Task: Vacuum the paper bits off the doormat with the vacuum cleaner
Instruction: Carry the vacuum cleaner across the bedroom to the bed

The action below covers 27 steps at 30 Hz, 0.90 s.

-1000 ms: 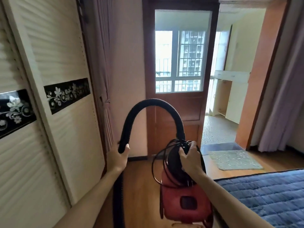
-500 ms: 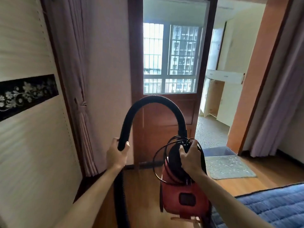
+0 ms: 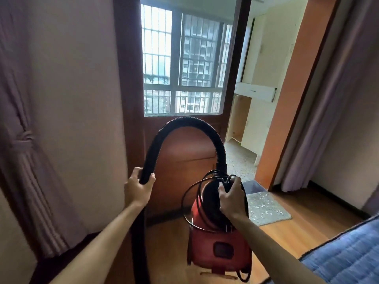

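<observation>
One red canister vacuum cleaner (image 3: 220,245) carried in two bare hands, above the wooden floor.

The left hand (image 3: 137,188) is closed around the one black ribbed hose (image 3: 184,128); the right hand (image 3: 231,198) grips the vacuum's black top together with the looped black cord (image 3: 194,189). One pale speckled doormat (image 3: 266,208), dotted with white paper bits (image 3: 268,210), lies on the floor right of the vacuum, before the open doorway.

Red vacuum cleaner (image 3: 220,249) (black hose (image 3: 184,124))
</observation>
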Each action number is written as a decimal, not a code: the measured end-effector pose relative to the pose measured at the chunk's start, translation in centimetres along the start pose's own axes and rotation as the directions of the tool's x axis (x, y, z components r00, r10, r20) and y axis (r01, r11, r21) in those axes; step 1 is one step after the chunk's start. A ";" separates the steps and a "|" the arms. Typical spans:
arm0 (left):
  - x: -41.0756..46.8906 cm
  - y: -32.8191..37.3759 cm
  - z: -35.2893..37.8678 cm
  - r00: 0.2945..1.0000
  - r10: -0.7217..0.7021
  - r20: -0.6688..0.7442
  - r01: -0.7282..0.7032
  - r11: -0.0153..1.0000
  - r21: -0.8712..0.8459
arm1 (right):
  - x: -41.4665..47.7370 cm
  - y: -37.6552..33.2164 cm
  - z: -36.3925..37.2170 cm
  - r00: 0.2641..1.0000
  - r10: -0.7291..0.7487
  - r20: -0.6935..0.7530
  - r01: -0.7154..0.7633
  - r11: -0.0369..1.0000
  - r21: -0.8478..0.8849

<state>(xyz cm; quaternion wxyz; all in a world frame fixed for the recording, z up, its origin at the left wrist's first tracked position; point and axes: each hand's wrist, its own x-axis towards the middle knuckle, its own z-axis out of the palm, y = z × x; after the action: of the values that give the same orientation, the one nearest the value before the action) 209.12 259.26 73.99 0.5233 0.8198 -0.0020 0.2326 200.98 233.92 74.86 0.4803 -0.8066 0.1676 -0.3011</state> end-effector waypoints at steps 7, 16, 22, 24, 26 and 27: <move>9.2 1.4 10.3 0.989 0.029 0.146 -0.015 0.995 -0.094 | 10.8 3.0 2.0 0.987 0.030 -0.159 -0.037 0.998 -0.042; 16.9 3.4 25.7 0.946 0.122 0.301 -0.084 0.987 -0.134 | 23.3 9.8 0.8 0.947 0.097 -0.307 -0.133 0.986 -0.099; 21.6 5.4 39.3 0.899 0.174 0.402 -0.111 0.978 -0.176 | 33.1 16.5 -1.4 0.908 0.119 -0.401 -0.181 0.976 -0.120; 22.8 6.8 44.1 0.883 0.193 0.428 -0.112 0.972 -0.208 | 36.3 18.3 -2.5 0.889 0.135 -0.438 -0.205 0.972 -0.116; 23.6 8.3 48.7 0.868 0.207 0.451 -0.111 0.967 -0.230 | 39.3 19.9 -3.6 0.868 0.141 -0.477 -0.229 0.964 -0.131; 23.8 9.1 50.6 0.864 0.215 0.456 -0.113 0.964 -0.239 | 40.7 20.6 -4.2 0.856 0.146 -0.495 -0.243 0.960 -0.137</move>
<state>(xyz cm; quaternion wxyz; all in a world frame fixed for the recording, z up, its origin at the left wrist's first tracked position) 247.33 217.36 73.55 0.5661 0.7903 -0.2249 0.0655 229.68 198.43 71.53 0.3707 -0.7283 0.3909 -0.4236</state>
